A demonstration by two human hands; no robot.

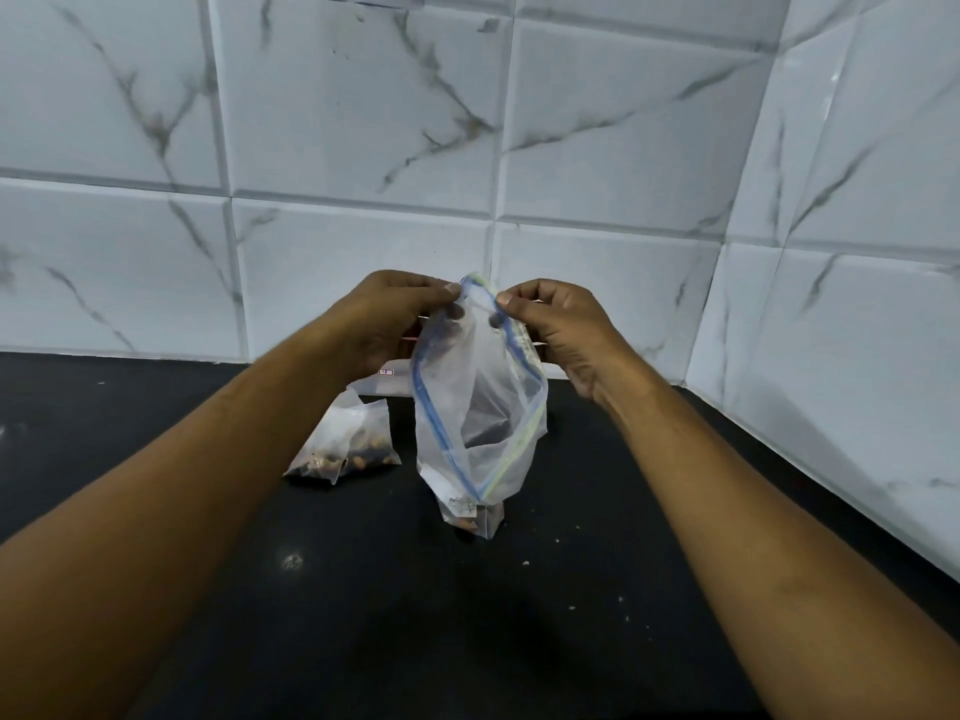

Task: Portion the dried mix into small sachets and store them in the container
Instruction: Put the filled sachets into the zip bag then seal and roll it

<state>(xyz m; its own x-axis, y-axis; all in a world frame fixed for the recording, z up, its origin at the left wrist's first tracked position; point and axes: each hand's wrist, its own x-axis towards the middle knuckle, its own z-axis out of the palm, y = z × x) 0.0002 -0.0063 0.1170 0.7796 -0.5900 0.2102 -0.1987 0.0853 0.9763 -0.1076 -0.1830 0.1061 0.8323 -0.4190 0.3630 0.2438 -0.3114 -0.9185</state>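
A black worktop (pixel 363 589) runs back to a white tiled wall (pixel 363 122) with grey marble veins; a second tiled wall meets it on the right, making a corner. Pale crumbs (pixel 524 562) lie scattered over the dark surface toward the right.

Both arms reach in over the front edge. The left hand (pixel 387 317) and the right hand (pixel 561 330) hold a clear zip bag (pixel 483 407) up near the back edge. Each grip is clamped on the bag's top rim, thumb against fingers, and the mouth, edged in blue and green, gapes toward the camera.

A small sachet (pixel 470 519) stands on the worktop just under the bag's low end. Left of it lie two filled sachets (pixel 348 444) with brown mix inside — touching each other. A white pack (pixel 382 379) with a pink label lies behind them, mostly hidden.
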